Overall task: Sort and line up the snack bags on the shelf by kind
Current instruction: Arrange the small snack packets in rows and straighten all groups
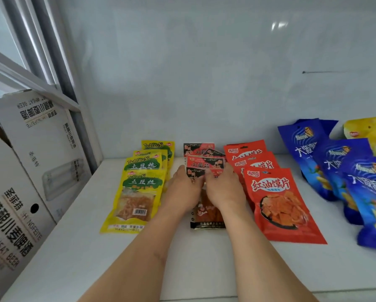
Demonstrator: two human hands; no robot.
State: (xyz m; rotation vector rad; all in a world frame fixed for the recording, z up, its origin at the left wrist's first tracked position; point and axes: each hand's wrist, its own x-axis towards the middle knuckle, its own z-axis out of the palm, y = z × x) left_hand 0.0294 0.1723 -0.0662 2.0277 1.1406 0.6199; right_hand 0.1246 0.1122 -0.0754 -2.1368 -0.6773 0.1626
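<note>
**Snack bags in overlapping rows on a white shelf**

From left: a tilted beer carton [30, 162] stands at the shelf [78, 247] edge; yellow bags [137, 192] form one overlapping row; red-and-black bags [204, 164] form the middle row, where the left hand [183, 188] and right hand [224, 188] lie side by side, fingers curled onto the nearest bag [207, 214] — whether they grip it cannot be told. Orange-red bags [278, 203] follow, then blue bags [344, 171], with a yellow bag [372, 136] behind them at far right.
</note>
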